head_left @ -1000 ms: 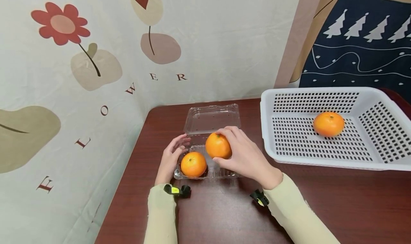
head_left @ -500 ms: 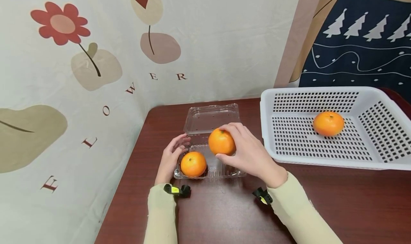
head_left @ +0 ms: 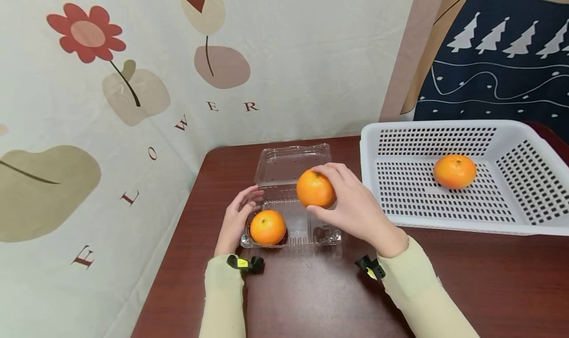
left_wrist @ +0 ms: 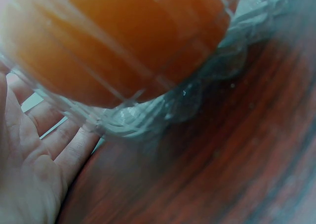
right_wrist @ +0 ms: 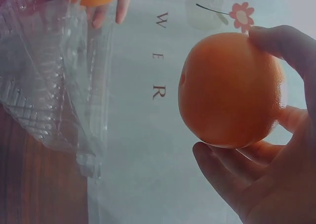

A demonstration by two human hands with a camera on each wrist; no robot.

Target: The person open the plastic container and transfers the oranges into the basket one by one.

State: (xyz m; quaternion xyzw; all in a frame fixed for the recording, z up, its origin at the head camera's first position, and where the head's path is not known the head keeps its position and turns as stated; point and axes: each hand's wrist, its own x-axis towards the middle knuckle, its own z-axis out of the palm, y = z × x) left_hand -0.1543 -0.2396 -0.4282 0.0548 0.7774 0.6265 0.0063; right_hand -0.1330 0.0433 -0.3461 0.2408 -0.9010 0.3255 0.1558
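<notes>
Orange point(head_left: 314, 190) aloft in the right hand point(head_left: 359, 205)

I see it gripped near frame centre, above the clear container point(head_left: 297, 230). Further left, the left hand point(head_left: 234, 220) lies relaxed by a second orange point(head_left: 268, 228); at frame right, a white basket point(head_left: 444, 199) holds a third orange point(head_left: 455, 172).

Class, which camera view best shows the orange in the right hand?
The right wrist view: the held orange appears largest, gripped by the right hand. The head view shows it smaller, partly hidden; the left wrist view shows another orange instead.
</notes>
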